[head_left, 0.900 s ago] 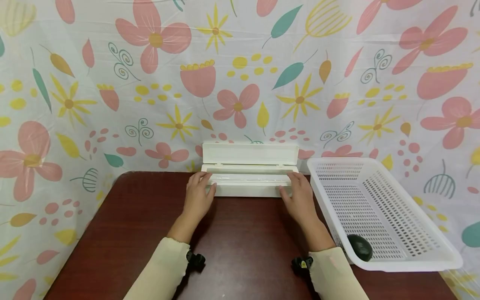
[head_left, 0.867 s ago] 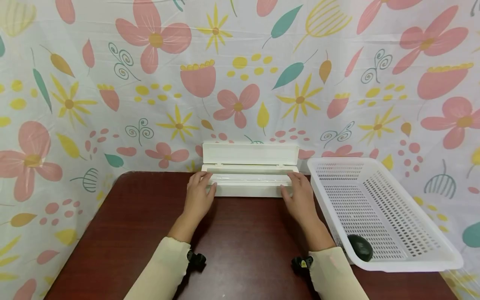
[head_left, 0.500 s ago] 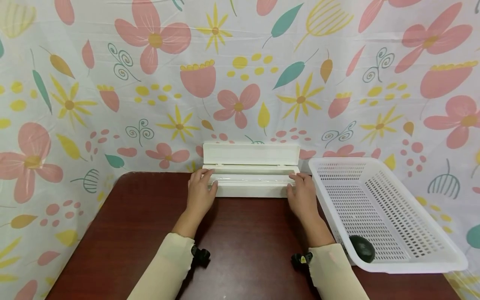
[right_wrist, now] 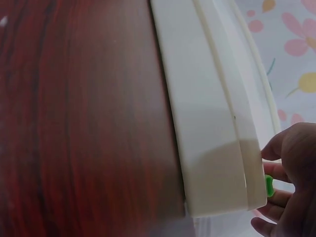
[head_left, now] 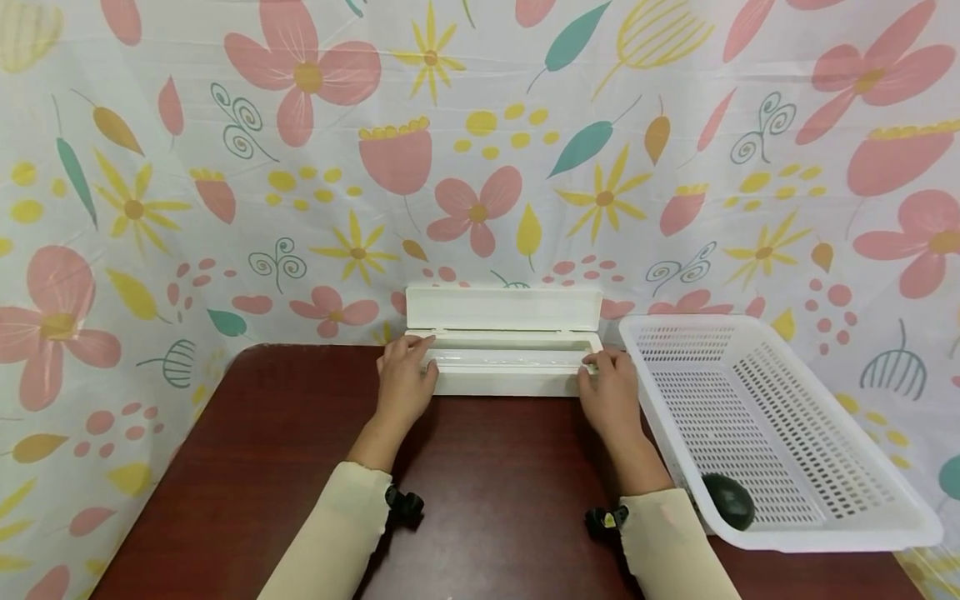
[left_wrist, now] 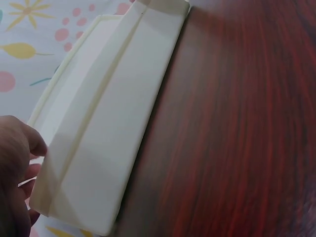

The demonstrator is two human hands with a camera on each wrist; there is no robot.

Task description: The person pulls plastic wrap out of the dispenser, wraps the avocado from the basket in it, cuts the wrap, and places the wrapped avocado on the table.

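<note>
White plastic, the long box (head_left: 504, 367) sits at the bench's (head_left: 487, 483) far edge, lid upright against the flowered cloth (head_left: 480, 167). Left hand (head_left: 403, 385) and right hand (head_left: 611, 392) each curl round one end — thumbs in front, fingertips seemingly over the rim. Even pressure on both ends should keep it square, clear of the basket (head_left: 757, 433) just beside

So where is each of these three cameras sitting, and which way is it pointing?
Head: worn on the head, looks forward and down at the long white plastic box, both hands and cream sleeves.
Left wrist: on the left wrist, looks along the box; left hand at its end.
Right wrist: on the right wrist, looks along the box; right hand at its end.
All three share the box and the dark red wooden table.
</note>
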